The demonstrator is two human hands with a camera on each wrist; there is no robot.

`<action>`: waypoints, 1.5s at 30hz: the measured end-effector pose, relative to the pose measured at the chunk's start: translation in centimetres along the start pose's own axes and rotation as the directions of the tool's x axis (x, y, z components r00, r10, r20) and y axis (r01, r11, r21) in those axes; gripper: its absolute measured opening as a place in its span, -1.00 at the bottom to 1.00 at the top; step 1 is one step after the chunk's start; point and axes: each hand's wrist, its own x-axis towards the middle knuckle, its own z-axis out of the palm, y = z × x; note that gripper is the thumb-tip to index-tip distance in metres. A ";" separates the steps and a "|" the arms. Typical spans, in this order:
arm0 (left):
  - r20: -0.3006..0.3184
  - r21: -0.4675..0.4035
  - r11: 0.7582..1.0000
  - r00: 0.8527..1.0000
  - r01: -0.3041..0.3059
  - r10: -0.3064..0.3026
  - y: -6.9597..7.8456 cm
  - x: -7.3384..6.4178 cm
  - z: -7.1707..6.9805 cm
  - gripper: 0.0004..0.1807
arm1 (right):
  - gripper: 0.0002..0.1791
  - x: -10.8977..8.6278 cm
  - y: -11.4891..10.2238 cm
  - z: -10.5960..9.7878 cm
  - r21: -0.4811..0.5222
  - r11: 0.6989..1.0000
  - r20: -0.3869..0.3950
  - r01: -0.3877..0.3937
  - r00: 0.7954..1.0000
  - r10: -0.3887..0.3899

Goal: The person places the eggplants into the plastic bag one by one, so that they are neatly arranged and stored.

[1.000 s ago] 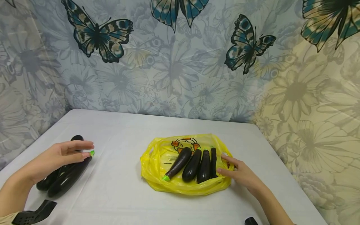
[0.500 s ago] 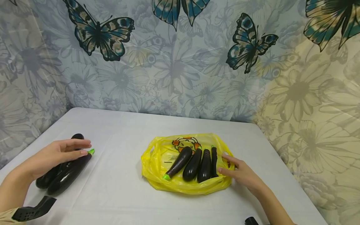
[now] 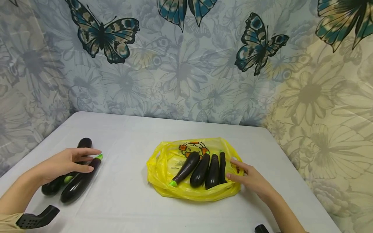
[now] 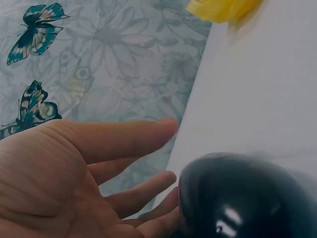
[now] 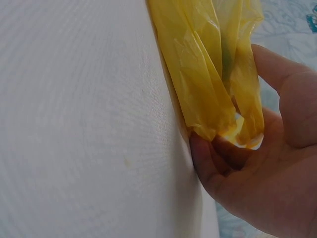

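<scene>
In the head view, my left hand reaches over a group of eggplants at the left of the table. Its fingers are spread and nearly straight, beside the stem end of the front eggplant. The left wrist view shows the thumb apart from the fingers, with a dark eggplant beside the fingertips. Behind lies another eggplant, partly covered by the hand. My right hand holds the right edge of a yellow plastic bag; in the right wrist view its fingers curl under the bag.
Several eggplants lie side by side on the bag, at its middle. A white cloth covers the table. Behind the table hangs a curtain with butterflies and flowers. Dark wrist mounts show at the lower edge.
My left hand has moved right and slightly toward me. The front eggplant has shifted right, apart from the others, uncovering a green stem. The right hand and bag stay in place.
</scene>
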 end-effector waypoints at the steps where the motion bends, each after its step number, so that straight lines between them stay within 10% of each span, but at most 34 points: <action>1: 0.015 -0.006 1.000 1.000 0.004 -0.004 0.0 0.1 0.1 -0.25 | -0.09 0.0 0.0 0.0 0.000 1.000 -0.001 -0.001 1.000 0.001; 18: 0.230 -0.065 0.997 0.972 -0.040 0.054 -0.3 1.4 -0.1 -0.40 | -0.09 0.1 0.2 0.2 0.005 1.000 -0.008 0.009 1.000 -0.008; 45: 0.202 -0.276 0.961 0.977 -0.016 0.074 -1.0 1.5 1.1 -0.40 | -0.09 0.0 0.3 0.1 0.002 1.000 -0.012 0.006 1.000 -0.006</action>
